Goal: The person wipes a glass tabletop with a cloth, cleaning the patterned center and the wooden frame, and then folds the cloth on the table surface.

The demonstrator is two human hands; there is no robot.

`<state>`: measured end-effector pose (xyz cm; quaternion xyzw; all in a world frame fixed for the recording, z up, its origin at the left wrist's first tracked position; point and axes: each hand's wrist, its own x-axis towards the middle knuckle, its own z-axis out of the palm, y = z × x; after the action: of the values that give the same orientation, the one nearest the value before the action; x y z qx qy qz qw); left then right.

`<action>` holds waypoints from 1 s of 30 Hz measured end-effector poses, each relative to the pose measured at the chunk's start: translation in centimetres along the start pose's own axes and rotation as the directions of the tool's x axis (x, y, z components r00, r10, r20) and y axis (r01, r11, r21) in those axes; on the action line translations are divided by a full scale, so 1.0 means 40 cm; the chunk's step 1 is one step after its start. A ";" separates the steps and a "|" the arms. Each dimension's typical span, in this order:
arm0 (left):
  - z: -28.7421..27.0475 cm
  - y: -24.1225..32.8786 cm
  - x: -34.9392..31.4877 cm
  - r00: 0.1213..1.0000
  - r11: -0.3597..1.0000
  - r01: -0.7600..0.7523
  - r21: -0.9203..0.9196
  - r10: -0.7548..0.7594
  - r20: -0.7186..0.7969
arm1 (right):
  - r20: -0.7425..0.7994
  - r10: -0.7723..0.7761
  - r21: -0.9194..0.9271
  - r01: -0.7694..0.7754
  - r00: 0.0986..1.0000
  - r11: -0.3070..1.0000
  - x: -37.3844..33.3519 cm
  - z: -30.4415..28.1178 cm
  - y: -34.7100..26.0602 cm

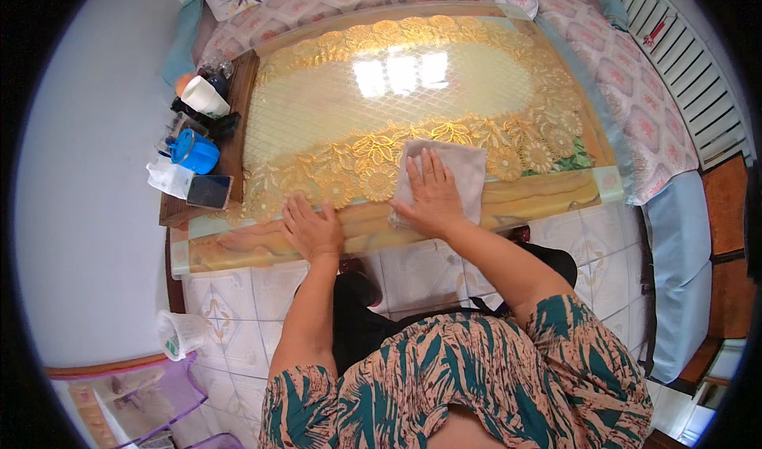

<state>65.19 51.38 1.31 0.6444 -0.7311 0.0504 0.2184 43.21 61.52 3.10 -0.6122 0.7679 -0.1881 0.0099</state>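
Observation:
A table (381,223) with a shiny gold floral lace cover stands in front of me. My right hand (431,197) lies flat with fingers spread on a pale grey-pink cloth (468,171), which rests on the cover near the table's front edge. The cloth reaches out beyond the hand on its right side; the part beneath the palm is hidden. To the left, my left hand (312,227) sits on the table's front border with its fingers spread and nothing in it.
At the table's left end, a wooden tray (244,92) carries a blue container (194,151), a white cup (204,97), a phone (209,191) and a crumpled white bag (168,177). A sofa with patterned covers (627,92) runs along the back and right. A white bin (179,334) stands lower left.

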 end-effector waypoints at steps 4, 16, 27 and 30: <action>-0.022 0.010 -0.003 1.000 0.998 0.016 0.065 -0.016 -0.002 | 0.126 -0.230 -0.022 0.235 0.965 0.972 -0.041 -0.084 0.116; -0.020 0.024 0.006 1.000 0.999 0.009 0.045 -0.008 -0.018 | 0.020 -0.143 0.120 0.139 0.990 0.983 -0.039 -0.089 0.152; -0.027 0.020 0.002 0.999 0.997 0.019 0.079 -0.022 0.031 | 0.071 -0.016 -0.009 0.017 0.997 1.000 -0.022 -0.098 0.103; -0.020 0.019 0.000 0.999 0.997 0.037 0.065 -0.038 0.026 | 0.086 0.041 -0.035 -0.038 0.995 0.999 -0.002 -0.102 0.075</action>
<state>64.66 51.80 2.20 0.6653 -0.7198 0.0610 0.1887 39.42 63.27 5.96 -0.6045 0.7817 -0.1486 0.0367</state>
